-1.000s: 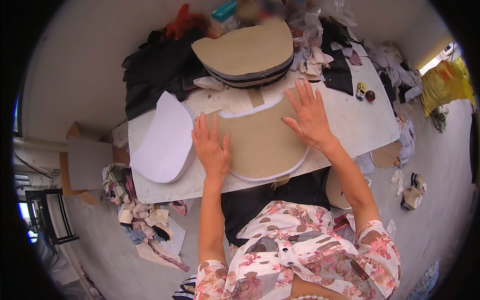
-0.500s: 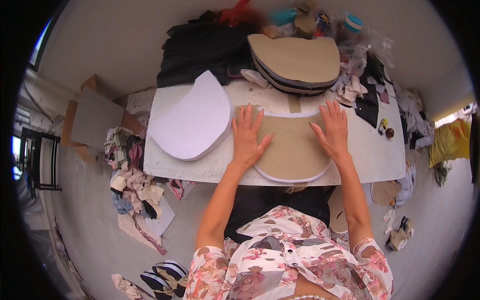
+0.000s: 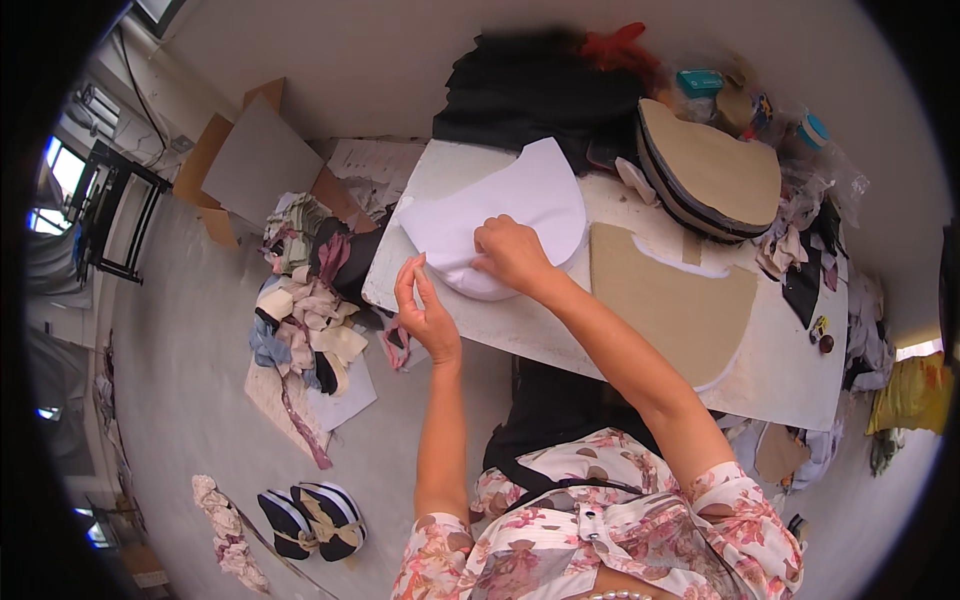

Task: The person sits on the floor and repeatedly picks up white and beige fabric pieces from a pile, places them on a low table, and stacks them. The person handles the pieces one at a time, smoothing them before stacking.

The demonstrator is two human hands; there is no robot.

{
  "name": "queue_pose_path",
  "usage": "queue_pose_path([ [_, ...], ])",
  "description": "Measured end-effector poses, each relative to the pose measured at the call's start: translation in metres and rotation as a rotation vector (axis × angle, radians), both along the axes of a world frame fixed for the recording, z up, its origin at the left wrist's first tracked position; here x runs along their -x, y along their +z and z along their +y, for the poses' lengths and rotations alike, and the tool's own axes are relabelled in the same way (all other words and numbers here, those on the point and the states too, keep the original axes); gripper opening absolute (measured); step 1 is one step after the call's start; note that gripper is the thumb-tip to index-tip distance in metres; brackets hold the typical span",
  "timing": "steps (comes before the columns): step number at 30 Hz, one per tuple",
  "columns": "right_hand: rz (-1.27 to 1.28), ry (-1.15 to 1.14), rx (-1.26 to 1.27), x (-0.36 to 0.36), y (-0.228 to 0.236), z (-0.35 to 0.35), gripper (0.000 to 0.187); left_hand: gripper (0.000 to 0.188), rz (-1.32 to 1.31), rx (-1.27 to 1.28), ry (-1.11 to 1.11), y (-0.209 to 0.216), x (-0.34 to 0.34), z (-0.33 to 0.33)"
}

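Observation:
A stack of white curved fabric pieces (image 3: 510,205) lies at the left end of the white table (image 3: 560,330). My right hand (image 3: 512,254) rests on the near edge of that stack, fingers curled and pinching at the top piece. Just in front of the table's left edge my left hand (image 3: 425,315) is raised, its thumb and fingers nearly together, with nothing visible in it. A tan cardboard pattern piece (image 3: 672,300) lies flat on the table to the right of my right arm.
A pile of tan, rounded pattern pieces (image 3: 712,170) sits at the table's back right, with black cloth (image 3: 530,95) behind. Fabric scraps (image 3: 305,300) heap on the floor to the left, next to a cardboard box (image 3: 255,160). Striped shoes (image 3: 310,520) lie near my feet.
Both hands have left the tan pattern piece and moved left to the white stack. The view has swung left with them.

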State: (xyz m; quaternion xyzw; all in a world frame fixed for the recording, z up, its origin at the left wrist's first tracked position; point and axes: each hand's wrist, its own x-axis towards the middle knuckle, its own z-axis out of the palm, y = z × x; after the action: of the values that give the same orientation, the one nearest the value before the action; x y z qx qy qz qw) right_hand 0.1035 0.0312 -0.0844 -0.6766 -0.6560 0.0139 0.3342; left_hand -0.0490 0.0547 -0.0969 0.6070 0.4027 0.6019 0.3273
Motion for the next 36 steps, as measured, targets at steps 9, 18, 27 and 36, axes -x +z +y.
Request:
queue_pose_path([
  [9,-0.023,0.034,0.17,-0.006,0.006,0.005,0.014,0.041,0.375,0.001,-0.078,-0.021,0.001,0.059],
  [18,0.819,-0.067,0.172,-0.049,0.022,-0.004,0.018,0.054,0.804,-0.046,-0.031,-0.054,0.001,0.062],
  [27,1.053,0.084,-0.206,-0.108,0.12,-0.074,0.015,0.053,0.677,-0.082,0.046,-0.049,0.006,0.059],
  [36,-0.163,0.317,-0.194,-0.024,0.083,-0.137,0.013,0.059,-0.689,0.833,-1.165,0.038,-0.002,-0.062],
])
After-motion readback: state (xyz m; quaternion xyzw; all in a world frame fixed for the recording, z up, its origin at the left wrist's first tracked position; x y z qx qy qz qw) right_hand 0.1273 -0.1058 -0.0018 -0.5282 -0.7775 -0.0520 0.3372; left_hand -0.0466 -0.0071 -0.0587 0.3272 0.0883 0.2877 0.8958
